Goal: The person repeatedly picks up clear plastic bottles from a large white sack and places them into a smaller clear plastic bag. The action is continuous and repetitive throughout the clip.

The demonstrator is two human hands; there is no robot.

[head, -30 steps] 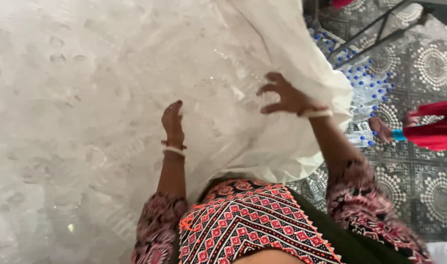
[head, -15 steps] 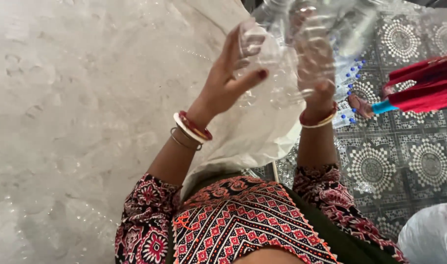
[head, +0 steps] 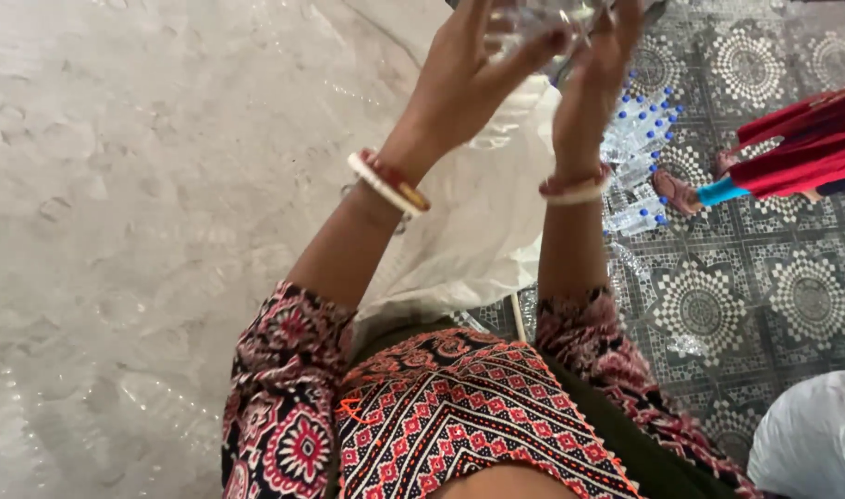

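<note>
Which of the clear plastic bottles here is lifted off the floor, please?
The clear bottle gripped between the left hand and right hand at the frame's top; the blue-capped bottles lie on the patterned floor.

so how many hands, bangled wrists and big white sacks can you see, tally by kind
hands: 2, the left hand and the right hand, both raised around a clear crumpled plastic bottle
bangled wrists: 2, the left wrist and the right wrist
big white sacks: 2, a large sack and a second sack at the lower right
total: 6
</note>
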